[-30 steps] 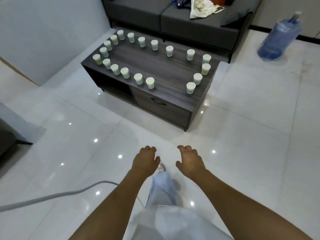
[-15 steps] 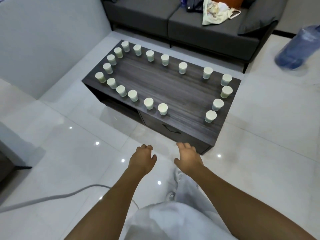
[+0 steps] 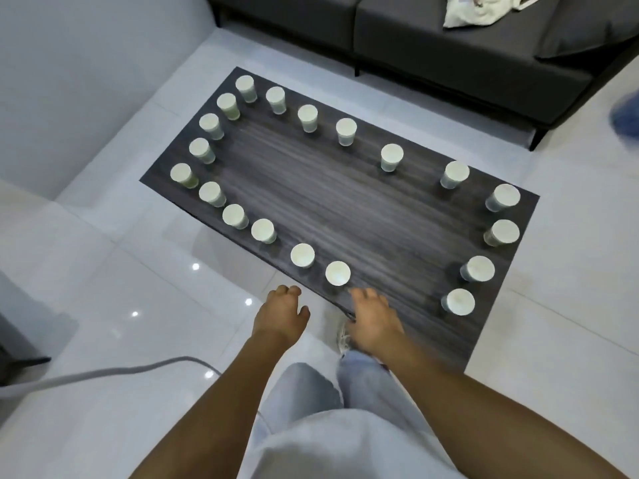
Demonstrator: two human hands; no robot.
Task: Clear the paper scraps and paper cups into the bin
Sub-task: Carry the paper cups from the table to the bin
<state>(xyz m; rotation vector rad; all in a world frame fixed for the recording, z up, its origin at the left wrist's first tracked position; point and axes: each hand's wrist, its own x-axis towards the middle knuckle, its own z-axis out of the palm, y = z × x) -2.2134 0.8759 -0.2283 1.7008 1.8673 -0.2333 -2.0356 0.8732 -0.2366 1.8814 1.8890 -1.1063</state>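
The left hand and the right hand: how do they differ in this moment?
The left hand hangs over the white floor tiles, short of the table; the right hand reaches over the table's near edge. The right hand is close to the nearest paper cup; the left hand is farther from it. Both hold nothing, with fingers loosely curled, backs up.

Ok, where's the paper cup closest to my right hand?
In the head view, that paper cup stands at the table's near edge, just beyond your right hand.
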